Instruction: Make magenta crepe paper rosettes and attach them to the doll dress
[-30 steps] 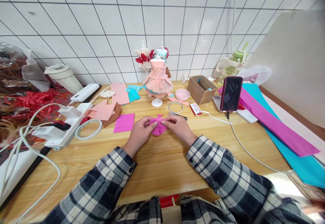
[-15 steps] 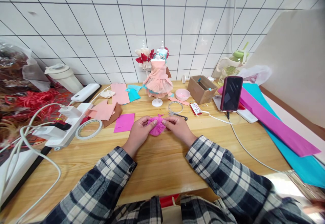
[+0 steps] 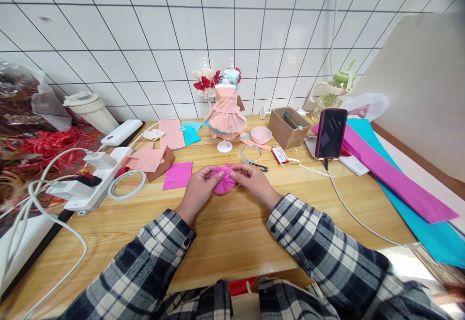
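A round of pleated magenta crepe paper (image 3: 224, 184) is pinched between my two hands, just above the wooden table. My left hand (image 3: 202, 188) grips its left edge with the thumb on top. My right hand (image 3: 255, 180) pinches its upper right edge between thumb and fingers. Left of my left hand lies a flat magenta paper sheet (image 3: 177, 175). Beyond my right hand are small scissors (image 3: 258, 166), their blades partly hidden, and a thin tape roll (image 3: 251, 153). Behind them a small dress form in a peach paper dress (image 3: 225, 109) stands upright.
A wide tape roll (image 3: 127, 185), peach paper pieces (image 3: 147, 157) and a power strip (image 3: 100, 179) with cables lie at left. A pink bowl (image 3: 261, 135), a cardboard box (image 3: 289, 127) and a propped phone (image 3: 331, 133) stand toward the right. Long paper strips (image 3: 399, 177) lie far right.
My right thumb and fingers have shifted slightly left along the pleated paper's edge. The round shows a little fuller; my left hand has stayed put.
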{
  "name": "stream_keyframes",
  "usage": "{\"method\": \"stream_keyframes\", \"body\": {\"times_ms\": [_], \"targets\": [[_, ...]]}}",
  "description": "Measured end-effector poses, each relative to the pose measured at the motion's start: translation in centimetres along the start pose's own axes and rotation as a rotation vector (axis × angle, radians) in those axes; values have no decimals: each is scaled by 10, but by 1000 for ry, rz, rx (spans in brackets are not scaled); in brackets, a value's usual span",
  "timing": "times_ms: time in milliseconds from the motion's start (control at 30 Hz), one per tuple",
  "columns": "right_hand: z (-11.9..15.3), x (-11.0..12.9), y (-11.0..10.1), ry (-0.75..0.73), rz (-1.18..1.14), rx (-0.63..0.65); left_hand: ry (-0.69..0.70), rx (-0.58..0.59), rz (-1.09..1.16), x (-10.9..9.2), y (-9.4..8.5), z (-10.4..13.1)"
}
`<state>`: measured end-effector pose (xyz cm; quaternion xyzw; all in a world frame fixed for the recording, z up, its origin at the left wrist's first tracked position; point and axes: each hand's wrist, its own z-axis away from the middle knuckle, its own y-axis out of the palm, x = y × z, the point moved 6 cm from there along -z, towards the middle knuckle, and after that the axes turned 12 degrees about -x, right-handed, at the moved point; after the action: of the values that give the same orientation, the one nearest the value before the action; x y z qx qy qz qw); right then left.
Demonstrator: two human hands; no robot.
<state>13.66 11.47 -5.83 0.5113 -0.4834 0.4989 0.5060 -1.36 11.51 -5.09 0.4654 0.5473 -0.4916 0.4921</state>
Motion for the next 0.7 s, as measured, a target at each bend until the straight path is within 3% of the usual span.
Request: {"method": "stream_keyframes", "body": {"times_ms": [200,400,700], "targets": [[-2,-1,-3,-10,18,-35,-8,-13,45,-5,0,2],[-3,-1,-4,-3,-45,-52,-131,60,169,7,6,3],[1,3,-3,-6,-26,-18,-115,109,117,0,8,6]]}}
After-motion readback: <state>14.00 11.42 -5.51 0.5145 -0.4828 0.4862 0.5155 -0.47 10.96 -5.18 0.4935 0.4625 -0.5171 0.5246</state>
